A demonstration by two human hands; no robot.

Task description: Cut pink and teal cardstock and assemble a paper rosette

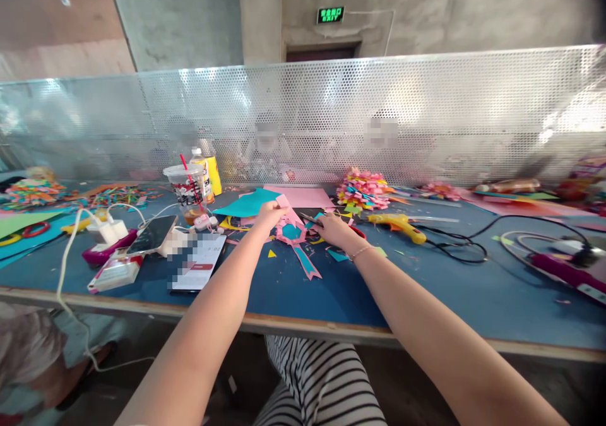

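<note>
My left hand (271, 215) is closed on a strip of pink paper (290, 214) above the middle of the table. My right hand (335, 230) grips scissors (310, 219), whose dark blades point left toward that strip; a red handle shows beyond the hand. Just below both hands lies a pink and teal paper rosette (290, 231) with a forked ribbon tail (307, 263) toward me. Behind my left hand rests a teal paper sheet (249, 204), and a pink sheet (307, 197) lies farther back.
A phone (201, 262), chargers (108, 229) and a drink cup (182, 186) stand left. A yellow glue gun (400, 224) with a black cord lies right, near a purple power strip (568, 274). A heap of paper strips (362, 189) sits before the perforated metal divider (426, 123).
</note>
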